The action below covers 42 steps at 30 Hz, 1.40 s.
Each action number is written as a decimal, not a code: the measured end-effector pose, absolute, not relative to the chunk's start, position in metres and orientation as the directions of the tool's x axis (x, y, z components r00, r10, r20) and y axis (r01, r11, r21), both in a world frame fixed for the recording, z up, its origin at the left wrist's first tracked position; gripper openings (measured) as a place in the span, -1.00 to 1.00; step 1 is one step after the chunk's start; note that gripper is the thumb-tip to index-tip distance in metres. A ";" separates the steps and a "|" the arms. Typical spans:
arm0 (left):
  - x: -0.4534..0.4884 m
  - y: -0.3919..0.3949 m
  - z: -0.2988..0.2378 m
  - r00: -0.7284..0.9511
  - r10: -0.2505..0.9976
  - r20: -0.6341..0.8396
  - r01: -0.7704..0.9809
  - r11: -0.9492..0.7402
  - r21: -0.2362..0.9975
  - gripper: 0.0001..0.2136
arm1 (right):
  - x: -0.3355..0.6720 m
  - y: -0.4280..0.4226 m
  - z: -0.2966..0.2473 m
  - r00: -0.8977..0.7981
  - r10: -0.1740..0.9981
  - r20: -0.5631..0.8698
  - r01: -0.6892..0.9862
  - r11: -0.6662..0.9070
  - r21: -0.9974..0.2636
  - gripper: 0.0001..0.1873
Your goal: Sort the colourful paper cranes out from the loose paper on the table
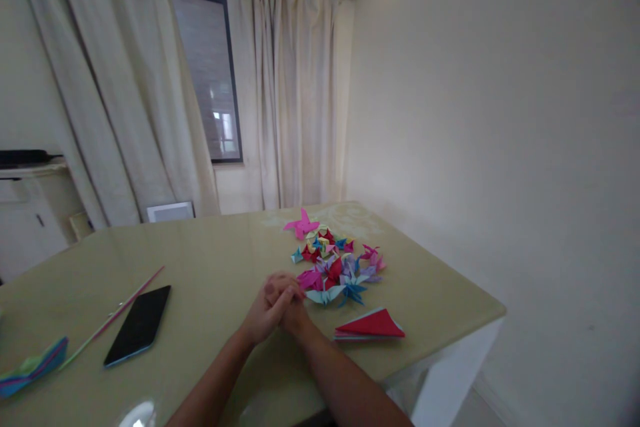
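Observation:
My left hand (266, 313) and my right hand (296, 312) are clasped together above the table, fingers folded over each other. I see no object between them. Just beyond my hands lies a pile of colourful origami pieces, with a pale blue folded paper crane (325, 295), a blue origami piece (354, 288) and a red origami piece (334, 272) nearest. A pink paper pinwheel shape (302, 224) lies at the back of the pile. To the right of my right hand rests a stack of folded red and light blue paper (371, 325).
On the left of the pale green table (215, 260) lie a black phone (139, 323), a thin pink and green stick (120, 310) and a blue and green folded paper piece (37, 367). A wall (475, 147) stands along the right. Curtains (300, 93) hang behind.

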<state>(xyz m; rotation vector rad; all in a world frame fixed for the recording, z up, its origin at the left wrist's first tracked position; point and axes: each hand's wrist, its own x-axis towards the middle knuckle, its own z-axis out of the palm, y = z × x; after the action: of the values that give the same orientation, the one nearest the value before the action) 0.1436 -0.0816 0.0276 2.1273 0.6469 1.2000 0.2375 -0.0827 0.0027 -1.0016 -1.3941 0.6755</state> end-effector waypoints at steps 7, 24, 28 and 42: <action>0.109 -0.054 0.018 0.288 0.838 0.464 0.460 -0.546 0.701 -0.26 | 0.248 -0.095 0.015 0.108 0.884 0.455 0.477 0.355 -0.804 -0.37; 0.103 -0.055 0.017 0.295 0.919 0.262 0.811 -0.385 0.440 -0.49 | 0.240 -0.084 0.003 0.077 0.942 0.326 0.476 0.252 -0.843 -0.32; 0.106 -0.054 0.022 0.253 0.929 0.269 0.910 -0.323 0.260 -0.57 | 0.239 -0.077 -0.001 0.172 0.882 0.440 0.539 0.290 -0.791 -0.83; 0.107 -0.057 0.027 0.309 0.942 0.128 0.946 -0.319 0.061 -0.65 | 0.234 -0.070 -0.011 0.071 0.908 0.414 0.582 0.299 -0.756 -0.43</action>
<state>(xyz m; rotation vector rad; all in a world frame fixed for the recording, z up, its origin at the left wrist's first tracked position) 0.1069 -0.0568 0.0271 2.5629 1.8482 0.2217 0.2344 -0.0695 -0.0114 -1.3888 -1.6183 0.4305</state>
